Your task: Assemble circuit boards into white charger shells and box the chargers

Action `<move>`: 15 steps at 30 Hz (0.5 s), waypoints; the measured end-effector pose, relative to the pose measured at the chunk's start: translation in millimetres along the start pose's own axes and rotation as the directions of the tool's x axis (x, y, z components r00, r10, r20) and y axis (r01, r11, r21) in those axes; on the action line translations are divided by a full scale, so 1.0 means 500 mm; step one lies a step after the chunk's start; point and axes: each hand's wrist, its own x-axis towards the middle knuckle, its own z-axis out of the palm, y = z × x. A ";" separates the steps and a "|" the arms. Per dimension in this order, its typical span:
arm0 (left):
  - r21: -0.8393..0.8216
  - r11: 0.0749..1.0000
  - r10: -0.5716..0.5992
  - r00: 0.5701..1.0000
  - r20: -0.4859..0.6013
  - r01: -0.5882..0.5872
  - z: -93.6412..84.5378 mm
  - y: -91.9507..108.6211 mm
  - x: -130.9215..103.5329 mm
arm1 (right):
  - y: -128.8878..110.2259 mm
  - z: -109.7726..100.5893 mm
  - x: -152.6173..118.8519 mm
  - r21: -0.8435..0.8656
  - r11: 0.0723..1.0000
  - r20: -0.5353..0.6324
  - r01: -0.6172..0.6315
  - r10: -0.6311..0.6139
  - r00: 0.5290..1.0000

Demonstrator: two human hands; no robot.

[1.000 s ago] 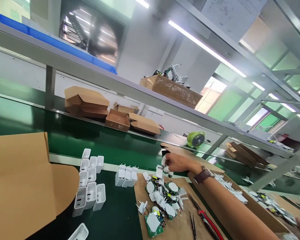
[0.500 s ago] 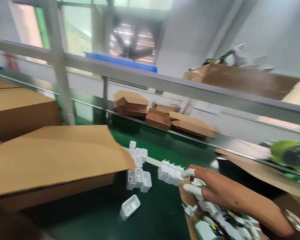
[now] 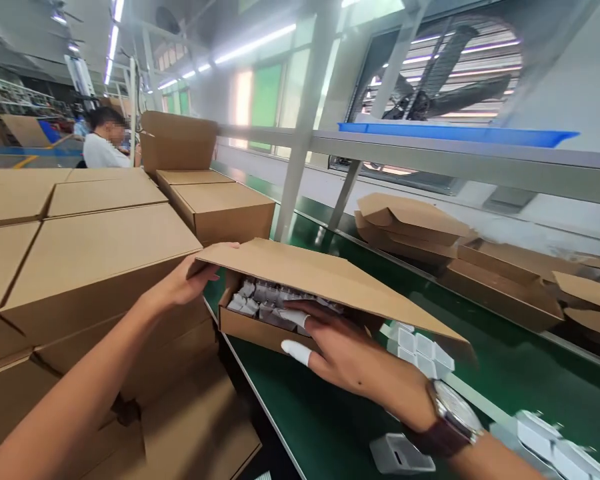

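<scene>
Two white finger cots point(image 3: 296, 352) cover the parted thumb and index finger of my right hand point(image 3: 347, 353), at one open brown cardboard box point(image 3: 255, 328) on the smooth green bench point(image 3: 280, 393); I cannot tell whether they grip anything. My left hand point(image 3: 193, 275) is closed on its one raised flat cardboard lid point(image 3: 320, 275). One loose hollow white plastic casing point(image 3: 405, 455) lies nearer me.

No text, label, brand or number could be read. Legible print appeared neither on the open carton point(image 3: 250, 331) nor on the stacked boxes point(image 3: 105, 233) to its left; the watch dial point(image 3: 456, 404) to its right was indistinct.
</scene>
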 end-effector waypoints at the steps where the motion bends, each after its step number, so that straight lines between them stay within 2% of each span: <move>1: 0.002 1.000 0.019 1.000 0.007 -0.019 -0.002 -0.003 -0.003 | -0.006 0.005 0.029 -0.020 1.000 0.002 -0.014 0.014 1.000; 4: 0.008 0.996 0.094 0.995 0.019 -0.094 -0.010 -0.004 -0.007 | -0.018 0.025 0.109 -0.049 0.999 0.023 -0.003 0.004 1.000; 8: 0.009 0.982 0.189 0.981 0.048 -0.190 -0.022 -0.002 0.004 | -0.018 0.062 0.197 -0.060 0.997 -0.029 0.052 -0.054 0.998; 11: 0.010 0.973 0.229 0.972 0.050 -0.230 -0.022 -0.006 0.008 | -0.015 0.086 0.243 -0.058 0.997 -0.056 0.049 -0.052 0.997; 15: 0.021 0.966 0.258 0.966 0.032 -0.258 -0.015 -0.015 0.005 | -0.019 0.100 0.276 -0.017 0.997 -0.070 0.070 -0.071 0.995</move>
